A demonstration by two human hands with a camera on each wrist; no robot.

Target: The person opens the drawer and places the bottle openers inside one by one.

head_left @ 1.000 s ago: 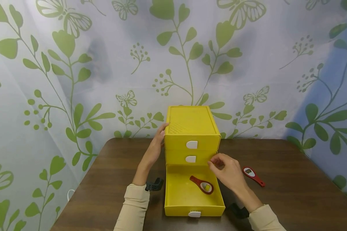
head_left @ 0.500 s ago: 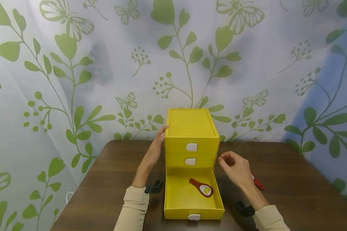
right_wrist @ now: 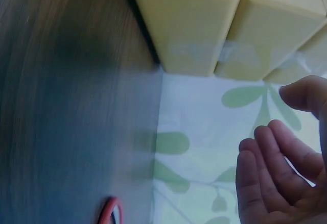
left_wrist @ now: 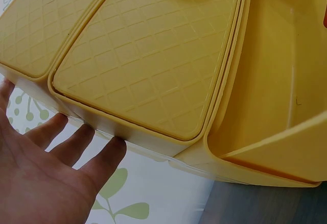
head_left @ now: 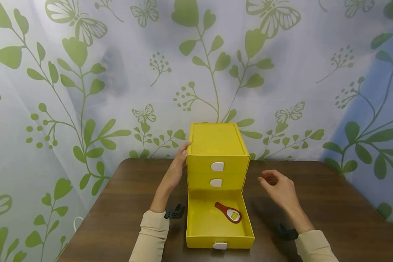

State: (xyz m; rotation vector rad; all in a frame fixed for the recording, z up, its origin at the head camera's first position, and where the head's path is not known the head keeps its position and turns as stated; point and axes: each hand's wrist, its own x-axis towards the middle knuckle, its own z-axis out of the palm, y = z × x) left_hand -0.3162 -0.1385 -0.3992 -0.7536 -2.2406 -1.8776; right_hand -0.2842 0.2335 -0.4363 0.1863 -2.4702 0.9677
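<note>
A yellow three-drawer organizer (head_left: pixel 217 140) stands on the table, its bottom drawer (head_left: pixel 204 229) pulled out. In that drawer lies a red bottle opener (head_left: pixel 229 213) with a white oval head. My left hand (head_left: pixel 173 174) rests its extended fingers against the organizer's left side; in the left wrist view the fingertips (left_wrist: pixel 116 145) touch the side wall. To the right of the organizer my right hand (head_left: pixel 281 190) hovers over the table, fingers loosely bent and nothing between them. A second red opener (right_wrist: pixel 111 211) shows partly in the right wrist view; in the head view my right hand hides it.
The brown wooden table (head_left: pixel 340 218) reaches back to a white curtain (head_left: pixel 118 72) printed with green leaves and butterflies. White tabs mark the drawer fronts, such as the top tab (head_left: pixel 217 166). A dark wrist strap (head_left: pixel 175 211) sits on the left wrist.
My right hand has moved right, away from the organizer's middle drawer, and now covers the opener on the table. My left hand and the drawers have stayed in place.
</note>
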